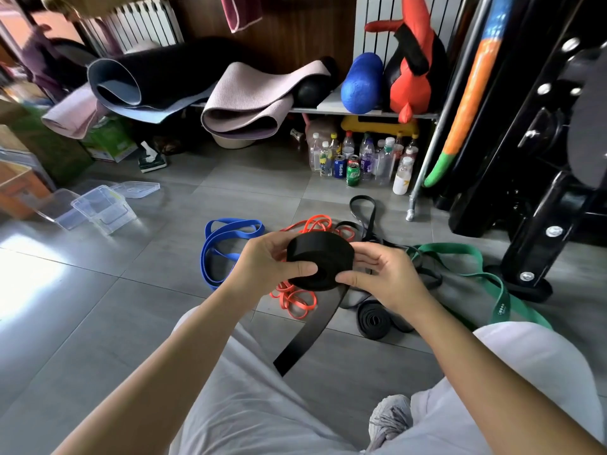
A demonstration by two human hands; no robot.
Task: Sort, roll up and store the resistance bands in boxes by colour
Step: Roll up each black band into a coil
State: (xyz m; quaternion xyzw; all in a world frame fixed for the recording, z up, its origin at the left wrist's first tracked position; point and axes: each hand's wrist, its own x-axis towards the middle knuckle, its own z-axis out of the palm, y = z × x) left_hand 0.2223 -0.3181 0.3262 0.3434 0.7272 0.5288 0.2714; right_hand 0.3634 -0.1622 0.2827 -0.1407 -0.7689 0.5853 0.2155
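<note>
While the wide black rubber band (320, 261) is only part wound, we hold its coil up over the grey tiled floor (131, 290), above the heap of loose bands. Left hand (262, 262) grips the coil's left side, thumb laid across the near face. Right hand (384, 280) pinches the right side, thumb at the rim. Both hands are clamped on the one coil, close together. The flat unwound tail (308, 336) hangs slack toward our lap.

Handling, as we judge it: light, soft, grippy rubber, likely to spring open if released. Best held across the flat faces with a thumb pinning the outermost wrap.

On the floor: blue flat loop bands (226, 244) left of the coil, thin orange-red bands (295, 302) under it, a green flat band (460, 254) to the right, and a smaller rolled black band (374, 318) below the right wrist. Clear plastic boxes (98, 208) sit toward the floor's left edge, well apart.
</note>
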